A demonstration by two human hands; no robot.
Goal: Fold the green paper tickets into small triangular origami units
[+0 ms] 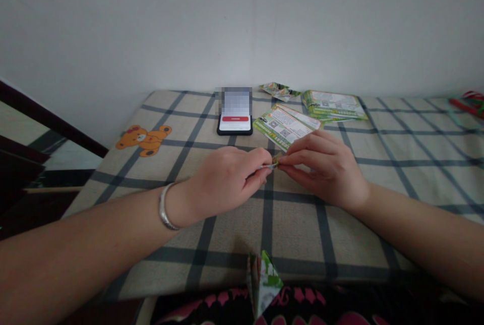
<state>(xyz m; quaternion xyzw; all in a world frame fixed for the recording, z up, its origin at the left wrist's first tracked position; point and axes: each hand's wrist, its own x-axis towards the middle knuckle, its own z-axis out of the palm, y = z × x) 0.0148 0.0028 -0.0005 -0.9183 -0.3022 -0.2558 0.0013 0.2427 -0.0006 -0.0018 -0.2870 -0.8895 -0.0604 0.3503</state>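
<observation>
so the worktop covered in beige cloth with wide dark blue-grey checks (192, 123) is pushed right up to a plain pale grey-white wall (170, 27), and the light in the room looks pretty dim. over on the left there's a slanting dark brown rail (56, 118) beside the worktop, with darker stuff below it that i can't make out.

both hands are out over the middle of the cloth. the left hand (236, 176), silver metal bangle (163, 206) on its wrist, has its grip closed, thumb against curled fingers on one end of a small folded slip of white and yellow-green paper (277, 159). the right hand (325, 166) has a fingertip pinch on the other end, so the slip sits between the two. most of it is hidden by fingers.

behind the hands is a black phone with a lit screen (235, 126), top part pixelated, red bar lower down. just right of it, a couple of green-and-white printed paper cards (283, 126) overlap, then a neat stack of similar cards (335, 105) and some folded patterned paper pieces (280, 90) near the wall. flat orange teddy bear figure (143, 139) at the left, blurry red and green item (472, 103) at the far right edge. closest to the camera, a pointy folded green-and-white paper piece (267, 284) shows in front of black and pink patterned fabric (302, 310).
</observation>
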